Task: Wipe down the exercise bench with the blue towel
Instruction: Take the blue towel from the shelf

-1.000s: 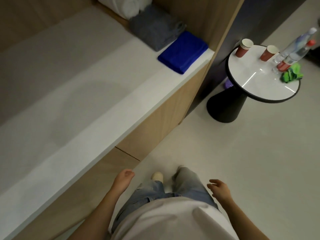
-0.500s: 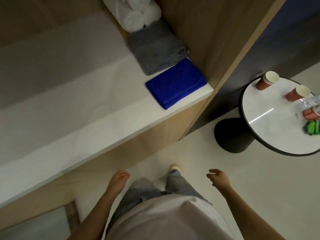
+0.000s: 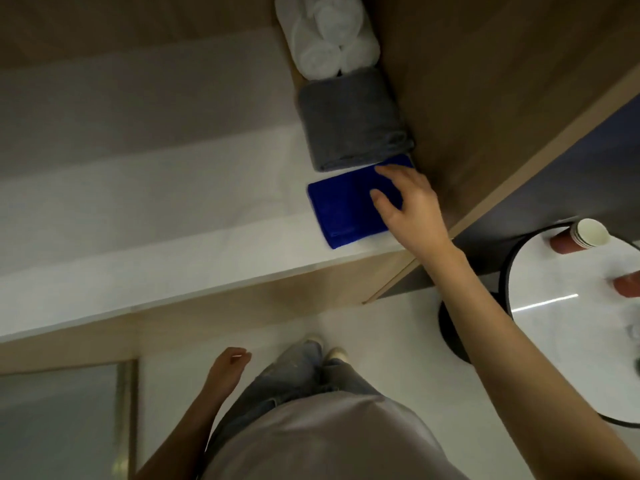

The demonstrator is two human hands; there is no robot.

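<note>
A folded blue towel (image 3: 341, 209) lies at the right end of the long white bench top (image 3: 156, 216), close to its front edge. My right hand (image 3: 410, 206) reaches over the towel's right half, with fingers spread and fingertips on or just above the cloth; it grips nothing. My left hand (image 3: 227, 367) hangs low beside my leg, loosely curled and empty.
Behind the blue towel lie a folded grey towel (image 3: 353, 123) and rolled white towels (image 3: 329, 36), against a wooden side panel (image 3: 485, 98). A round white side table (image 3: 571, 323) with red paper cups (image 3: 578, 237) stands at the right on the pale floor.
My right hand rose from beside my hip and reached out over the blue towel. The view has come closer to the bench. My left hand stayed low.
</note>
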